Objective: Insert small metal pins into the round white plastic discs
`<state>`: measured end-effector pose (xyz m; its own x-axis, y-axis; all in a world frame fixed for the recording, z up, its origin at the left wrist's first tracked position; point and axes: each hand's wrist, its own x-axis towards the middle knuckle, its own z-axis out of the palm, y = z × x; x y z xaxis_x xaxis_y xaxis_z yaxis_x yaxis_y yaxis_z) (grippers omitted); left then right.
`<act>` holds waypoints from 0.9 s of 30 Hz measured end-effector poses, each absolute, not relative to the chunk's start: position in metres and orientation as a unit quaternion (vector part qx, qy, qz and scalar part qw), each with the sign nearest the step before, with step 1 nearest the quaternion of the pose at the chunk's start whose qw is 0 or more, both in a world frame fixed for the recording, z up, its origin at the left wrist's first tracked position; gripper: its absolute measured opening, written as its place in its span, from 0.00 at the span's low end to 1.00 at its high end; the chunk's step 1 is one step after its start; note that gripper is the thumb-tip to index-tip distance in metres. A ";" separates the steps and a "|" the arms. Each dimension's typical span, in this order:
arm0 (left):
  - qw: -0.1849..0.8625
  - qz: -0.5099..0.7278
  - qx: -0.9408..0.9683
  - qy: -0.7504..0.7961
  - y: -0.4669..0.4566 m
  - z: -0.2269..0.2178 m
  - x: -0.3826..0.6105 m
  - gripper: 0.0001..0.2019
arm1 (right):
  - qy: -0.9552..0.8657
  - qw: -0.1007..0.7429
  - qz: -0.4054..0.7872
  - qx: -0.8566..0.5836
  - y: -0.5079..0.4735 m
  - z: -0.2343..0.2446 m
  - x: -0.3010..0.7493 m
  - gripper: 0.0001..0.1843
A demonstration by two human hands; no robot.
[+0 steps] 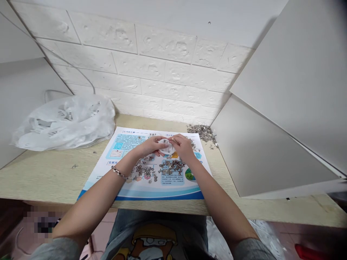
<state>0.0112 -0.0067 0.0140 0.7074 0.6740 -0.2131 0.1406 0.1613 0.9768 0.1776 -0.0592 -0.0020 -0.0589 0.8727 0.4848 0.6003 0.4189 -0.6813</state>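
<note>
My left hand (150,146) and my right hand (183,145) meet over a printed blue and white sheet (127,187) on the wooden table (48,173). Together they grip a small white plastic part (166,146), with fingers closed round its two sides. Just below the hands, several small metal pieces (171,166) lie scattered on the sheet. A bracelet sits on my left wrist.
A clear plastic bag of white plastic parts (65,122) lies at the back left. A pile of small metal pieces (202,132) sits at the back right beside a white slanted panel (265,151). A white brick-pattern wall stands behind.
</note>
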 end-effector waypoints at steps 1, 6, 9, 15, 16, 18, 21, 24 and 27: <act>0.696 0.194 0.609 0.327 -0.007 0.014 0.011 0.18 | -0.709 0.456 0.159 -0.513 -0.059 -0.002 0.178 0.10; 0.714 0.202 0.590 0.318 -0.006 0.012 0.011 0.16 | -0.705 0.439 0.192 -0.522 -0.059 0.000 0.179 0.11; 0.713 0.208 0.591 0.314 -0.005 0.011 0.010 0.16 | -0.711 0.420 0.187 -0.532 -0.058 0.000 0.179 0.11; 0.701 0.208 0.605 0.316 -0.004 0.010 0.009 0.18 | -0.724 0.392 0.182 -0.537 -0.059 -0.001 0.178 0.14; 0.701 0.209 0.606 0.313 -0.004 0.009 0.009 0.18 | -0.725 0.390 0.184 -0.538 -0.059 -0.001 0.178 0.14; 0.696 0.211 0.610 0.314 -0.004 0.009 0.009 0.17 | -0.727 0.390 0.183 -0.535 -0.059 -0.001 0.178 0.14; 0.684 0.212 0.616 0.329 -0.004 0.009 0.010 0.17 | -0.727 0.394 0.183 -0.531 -0.060 -0.001 0.177 0.14; 0.682 0.213 0.615 0.335 -0.005 0.011 0.010 0.18 | -0.715 0.405 0.200 -0.533 -0.060 0.000 0.178 0.13; 0.689 0.214 0.611 0.325 -0.005 0.013 0.010 0.18 | -0.692 0.406 0.211 -0.558 -0.058 0.001 0.179 0.09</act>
<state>0.0097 -0.0050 0.0126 0.6967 0.6929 -0.1859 0.1018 0.1611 0.9817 0.1786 -0.0581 0.0015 -0.0473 0.9435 0.3279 0.6011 0.2891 -0.7450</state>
